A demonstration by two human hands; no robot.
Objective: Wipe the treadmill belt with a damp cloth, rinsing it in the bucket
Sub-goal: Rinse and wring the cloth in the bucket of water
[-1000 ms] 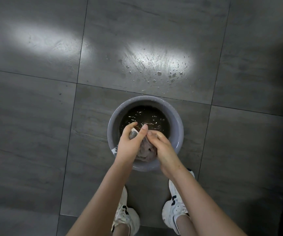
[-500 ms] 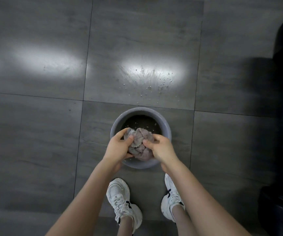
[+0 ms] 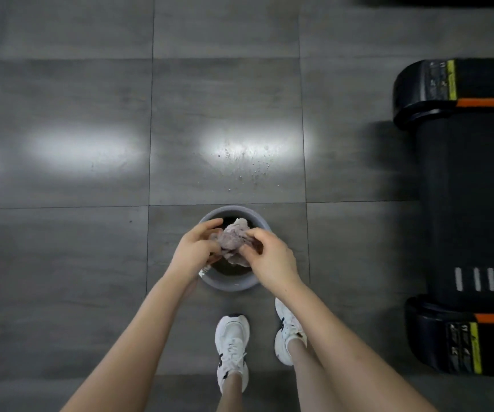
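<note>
Grey floor tiles (image 3: 76,263) carry the bucket (image 3: 230,284). Above it, left hand (image 3: 193,252) and right hand (image 3: 271,260) each grip the bunched cloth (image 3: 233,240). It looks soft, wet and limp; best held bunched. Treadmill belt (image 3: 471,203) lies well apart, right.

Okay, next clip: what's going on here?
A person stands over a grey bucket on the tiled floor, holding a bunched wet cloth above it with both hands, left hand and right hand, apparently wringing it after a rinse. Water droplets dot the floor beyond the bucket. The treadmill sits off to the right, with nobody touching it.
</note>
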